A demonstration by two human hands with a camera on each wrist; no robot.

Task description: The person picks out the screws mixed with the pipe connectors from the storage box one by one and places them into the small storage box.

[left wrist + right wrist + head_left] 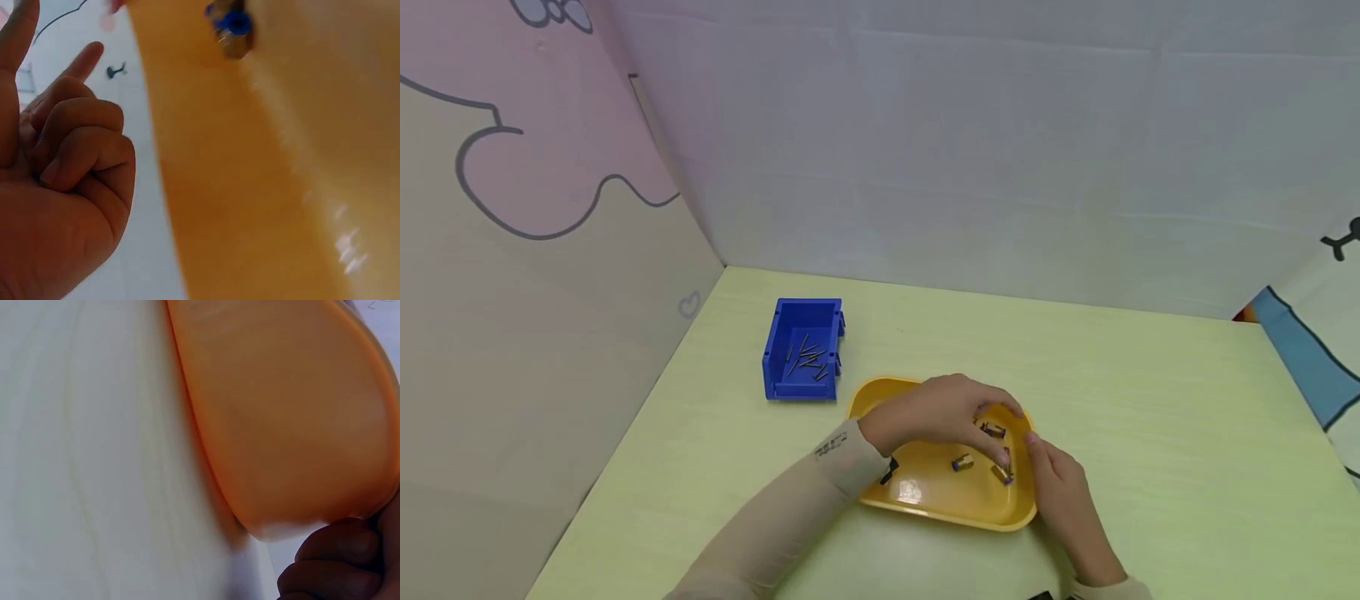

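Observation:
My left hand [951, 410] reaches over the yellow tray [940, 515], thumb and forefinger stretched apart above its right part. In the left wrist view its other fingers [87, 134] are folded toward the palm, and nothing shows between thumb and forefinger. Brass push-in fittings with blue collars lie in the tray: one fitting [962, 462] near the middle, another [1002, 474] by the left thumb tip, more near the right wall, partly hidden. My right hand [1067, 500] grips the tray's right end, thumb at the rim; in the right wrist view, curled fingers [340, 547] press the outside wall.
A blue open-front bin [805, 390] with several thin metal pins [808, 357] stands behind and left of the tray. The pale yellow table [1150, 417] meets a cloth wall [970, 167] at the back and a printed panel [587, 333] on the left.

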